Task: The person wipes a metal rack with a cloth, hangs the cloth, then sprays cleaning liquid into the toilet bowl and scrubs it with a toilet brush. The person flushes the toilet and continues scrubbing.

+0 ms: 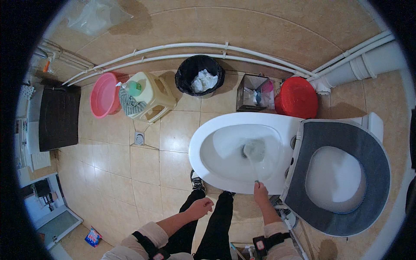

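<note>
My right hand [261, 193] is closed around the handle of a toilet brush [252, 162]. The brush reaches down into the white toilet bowl [208, 128], and its pale head touches the bottom near the drain. Cloudy water or foam around the head blurs its outline. Over my thighs hangs my left hand [201, 208], its fingers loosely curled in with nothing visible in them. The raised toilet seat with a grey padded cover [377, 162] leans back against the tank side.
Along the wall stand a red lidded bin [297, 97], an open box [252, 102], a black-lined trash can [182, 81], a cream plastic stool [144, 94] with a pump bottle and cloth, and a pink basin [103, 96]. A detergent bag [93, 237] lies lower left.
</note>
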The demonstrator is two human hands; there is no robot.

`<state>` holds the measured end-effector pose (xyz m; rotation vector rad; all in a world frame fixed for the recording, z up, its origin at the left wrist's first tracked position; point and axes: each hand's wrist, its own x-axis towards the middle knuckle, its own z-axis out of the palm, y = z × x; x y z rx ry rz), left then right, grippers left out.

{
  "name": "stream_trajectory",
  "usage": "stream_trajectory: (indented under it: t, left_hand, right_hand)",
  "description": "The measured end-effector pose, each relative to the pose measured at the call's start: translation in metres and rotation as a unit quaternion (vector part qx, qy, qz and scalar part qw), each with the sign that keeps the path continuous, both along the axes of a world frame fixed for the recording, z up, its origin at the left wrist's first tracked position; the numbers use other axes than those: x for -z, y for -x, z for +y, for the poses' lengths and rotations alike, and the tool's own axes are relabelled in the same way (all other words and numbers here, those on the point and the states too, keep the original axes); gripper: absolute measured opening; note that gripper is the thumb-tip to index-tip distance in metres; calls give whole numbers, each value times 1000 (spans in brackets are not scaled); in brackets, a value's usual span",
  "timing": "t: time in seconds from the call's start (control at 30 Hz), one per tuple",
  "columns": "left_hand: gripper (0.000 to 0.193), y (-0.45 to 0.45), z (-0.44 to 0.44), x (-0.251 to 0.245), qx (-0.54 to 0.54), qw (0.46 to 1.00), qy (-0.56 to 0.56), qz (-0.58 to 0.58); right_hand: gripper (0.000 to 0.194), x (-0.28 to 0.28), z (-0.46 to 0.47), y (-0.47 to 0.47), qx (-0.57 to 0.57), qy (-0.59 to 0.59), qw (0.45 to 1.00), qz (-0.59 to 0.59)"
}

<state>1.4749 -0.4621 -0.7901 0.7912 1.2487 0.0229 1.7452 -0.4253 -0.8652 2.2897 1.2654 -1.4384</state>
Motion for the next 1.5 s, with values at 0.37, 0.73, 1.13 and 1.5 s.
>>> stream_trajectory:
  t: [0.37, 0.73, 1.13, 1.5]
  left_hand:
    - [22, -9, -6, 10, 9, 1000, 14, 5]
    - [19, -2, 2, 13, -46, 998, 3, 39]
    - [18, -9, 9, 12, -96, 994, -57, 2]
    - [22, 3, 5, 5, -88, 996, -10, -2]
  right_hand:
    - [41, -27, -20, -3, -37, 22, 998, 35]
    - [31, 12, 35, -31, -98, 23, 990, -94]
    - [37, -86, 89, -49, -420, 16, 859, -292]
    - [46, -133, 68, -61, -554, 22, 768, -321]
